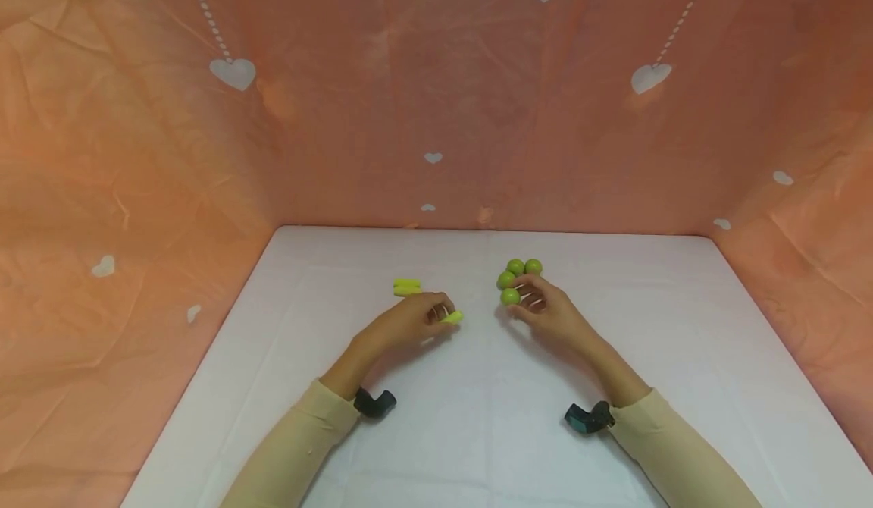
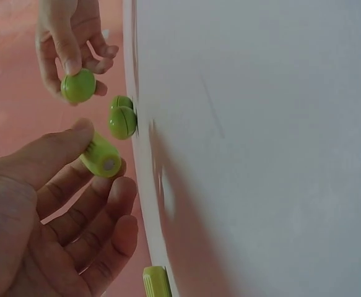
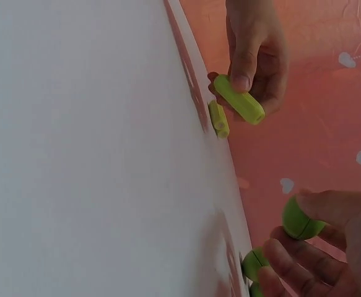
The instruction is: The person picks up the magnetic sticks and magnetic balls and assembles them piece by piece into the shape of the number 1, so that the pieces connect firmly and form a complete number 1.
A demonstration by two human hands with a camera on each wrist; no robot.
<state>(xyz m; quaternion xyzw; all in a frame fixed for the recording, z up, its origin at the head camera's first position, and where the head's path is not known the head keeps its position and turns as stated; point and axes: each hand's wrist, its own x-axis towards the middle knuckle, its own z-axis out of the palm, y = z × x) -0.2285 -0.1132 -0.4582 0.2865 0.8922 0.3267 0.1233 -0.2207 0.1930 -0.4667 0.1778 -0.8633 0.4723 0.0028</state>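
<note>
While the left hand [image 1: 409,318] pinches a yellow-green stick [image 1: 453,317] between thumb and fingers, the right hand [image 1: 557,315] holds a green ball [image 1: 510,296] the same way. Both held things are raised off the white surface [image 1: 436,432], with shadows falling below the hands. As the left wrist view shows, the left thumb presses on the side of the stick, whose near end has a small pale spot, and the remaining fingers are bent loosely and spread apart. The right fingers bend about the ball, which carries a thin seam.

Just beyond the left hand, two other sticks [image 1: 407,283] lie side by side on the surface. Three other balls [image 1: 515,267] rest close together beyond the right fingers, two of them in a row at the far side and one nearer the held ball. The hands are apart from each other, palms turned inward. Beige sleeves [image 1: 293,440] cover the forearms, and a dark device [image 1: 374,403] sits at each wrist. Orange cloth [image 1: 477,114] printed with white hearts [image 1: 233,73] stands behind and along both sides.
</note>
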